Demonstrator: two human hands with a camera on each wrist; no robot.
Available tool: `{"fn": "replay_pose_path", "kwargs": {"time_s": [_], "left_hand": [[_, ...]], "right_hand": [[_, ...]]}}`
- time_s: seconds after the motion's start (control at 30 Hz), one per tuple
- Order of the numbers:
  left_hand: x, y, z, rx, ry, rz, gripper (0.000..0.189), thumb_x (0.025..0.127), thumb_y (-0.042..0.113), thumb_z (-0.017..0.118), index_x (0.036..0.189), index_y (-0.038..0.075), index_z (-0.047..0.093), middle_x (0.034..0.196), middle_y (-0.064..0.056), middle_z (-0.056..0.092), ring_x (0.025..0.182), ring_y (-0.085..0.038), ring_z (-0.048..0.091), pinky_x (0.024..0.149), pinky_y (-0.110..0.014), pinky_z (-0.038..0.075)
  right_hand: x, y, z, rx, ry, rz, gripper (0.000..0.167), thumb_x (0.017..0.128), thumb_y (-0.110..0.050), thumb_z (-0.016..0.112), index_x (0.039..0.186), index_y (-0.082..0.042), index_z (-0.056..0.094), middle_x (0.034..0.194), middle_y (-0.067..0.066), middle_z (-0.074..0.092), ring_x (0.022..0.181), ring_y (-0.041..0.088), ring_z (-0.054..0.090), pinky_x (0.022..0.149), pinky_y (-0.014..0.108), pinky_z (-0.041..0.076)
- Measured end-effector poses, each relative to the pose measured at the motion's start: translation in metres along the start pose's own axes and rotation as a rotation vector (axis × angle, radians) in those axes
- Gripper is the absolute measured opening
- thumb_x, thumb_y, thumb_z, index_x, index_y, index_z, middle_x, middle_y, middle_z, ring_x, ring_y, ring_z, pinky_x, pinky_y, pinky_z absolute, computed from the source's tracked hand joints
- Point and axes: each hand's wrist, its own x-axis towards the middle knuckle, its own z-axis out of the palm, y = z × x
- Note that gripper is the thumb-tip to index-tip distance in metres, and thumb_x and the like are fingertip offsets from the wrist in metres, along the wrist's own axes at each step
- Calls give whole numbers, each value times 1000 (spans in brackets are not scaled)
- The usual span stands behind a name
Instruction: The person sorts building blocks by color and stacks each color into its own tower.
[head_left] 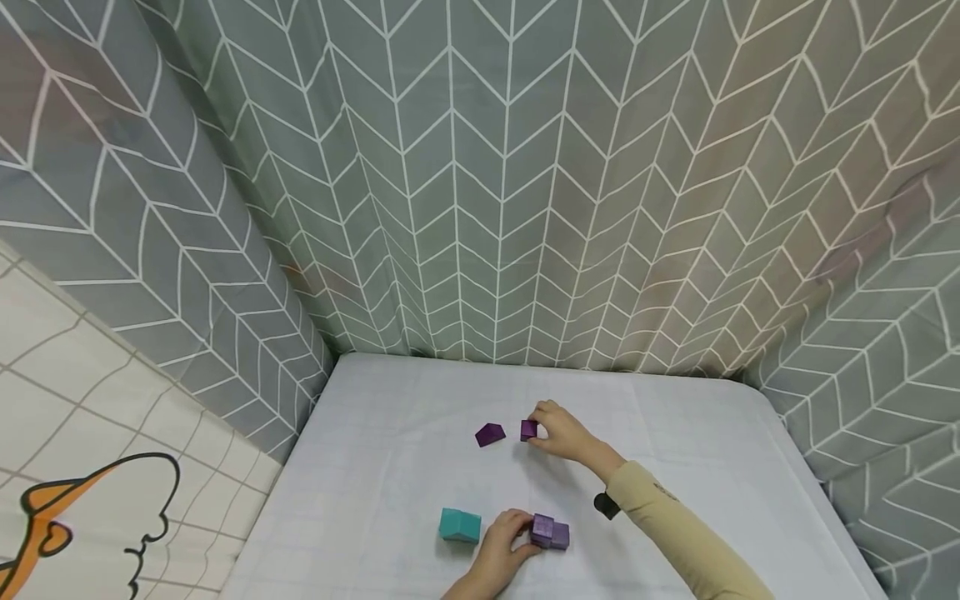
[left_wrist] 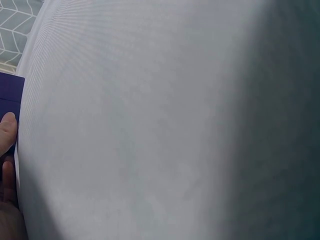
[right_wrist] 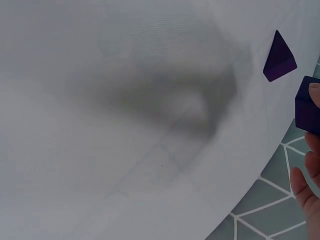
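Near the table's front, my left hand [head_left: 498, 546] holds a light purple block [head_left: 542, 527] at its left side, with finger and thumb against it. A second light purple block [head_left: 561, 537] sits against its right side. In the left wrist view, fingertips [left_wrist: 7, 131] lie on the purple surface [left_wrist: 10, 92] at the left edge. Farther back, my right hand [head_left: 562, 432] pinches a small dark purple block [head_left: 528, 430] between thumb and fingers; the right wrist view shows that block [right_wrist: 306, 107] at its right edge. A dark purple pointed block [head_left: 491, 434] lies just left of it.
A teal block with a ridged top [head_left: 460, 526] stands left of my left hand. The white-covered table [head_left: 390, 442] is bordered by patterned grey curtains [head_left: 480, 208]. A small black round object [head_left: 606, 505] shows beside the right sleeve [head_left: 675, 525].
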Motion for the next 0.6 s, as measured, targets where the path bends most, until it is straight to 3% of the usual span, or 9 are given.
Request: {"fn": "replay_pose_path", "kwargs": {"time_s": [0.27,0.6], "left_hand": [[1,2,0,-24,-30,-61,34,75,27,67,107,16,58,102,12,52,93,-3,50,80,-20,45],[0,5,-3,-1,-20,-29,33,76,25,68,106,14,59,102,10,54,93,-4,50,79,-22,45]], "right_hand": [[-27,-2,-13,-15,17,25,29,67,-19,75,88,-3,63,84,1,54,78,13,48,68,29,44],[-79,-19,-13,18,40,40,30,66,-19,76,89,-6,63,84,-4,52,80,8,47,69,26,45]]}}
